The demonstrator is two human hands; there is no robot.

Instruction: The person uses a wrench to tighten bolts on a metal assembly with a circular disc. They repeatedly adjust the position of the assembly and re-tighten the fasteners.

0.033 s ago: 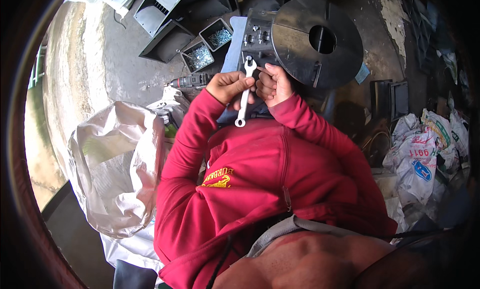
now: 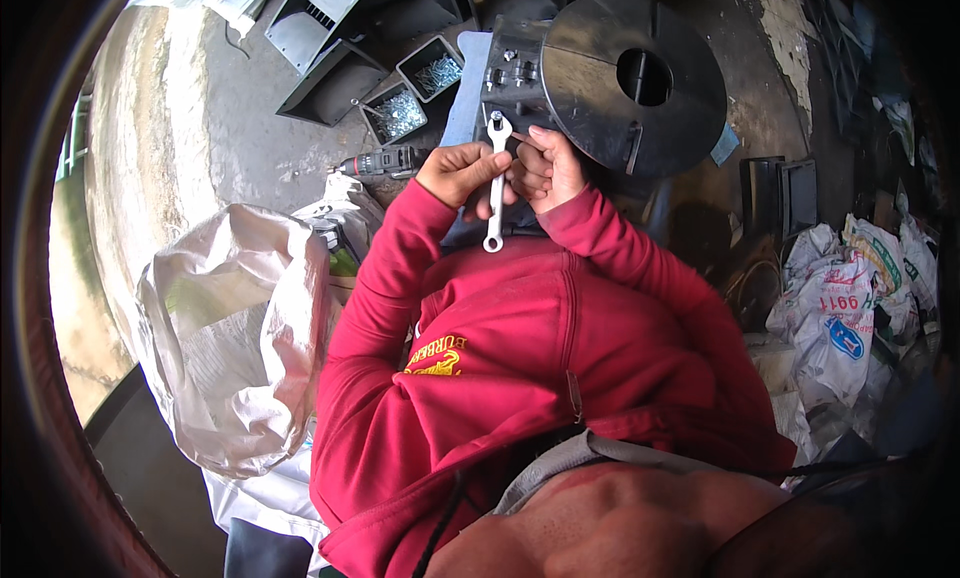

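My left hand (image 2: 462,173) grips a silver combination wrench (image 2: 497,183), thumb on top of its shank. The wrench's open-end jaw is at a bolt (image 2: 497,119) near the close edge of a black plate (image 2: 517,98); its ring end points toward my body. Several more bolts (image 2: 510,75) stand up from the plate. A large black disc (image 2: 600,68) with a round hole adjoins the plate on the right. My right hand (image 2: 550,168) is closed just beside the wrench, below the disc's edge. What its curled fingers hold, if anything, is hidden.
Left of the plate are two small bins (image 2: 396,116) of screws and a power drill (image 2: 385,162) on the floor. Black trays (image 2: 335,83) lie beyond. A large white sack (image 2: 235,338) stands on my left. Plastic bags (image 2: 830,308) are heaped on the right.
The wrench has swung slightly, its ring end shifting to the right, and my left hand has turned with it. My right hand looks unmoved.
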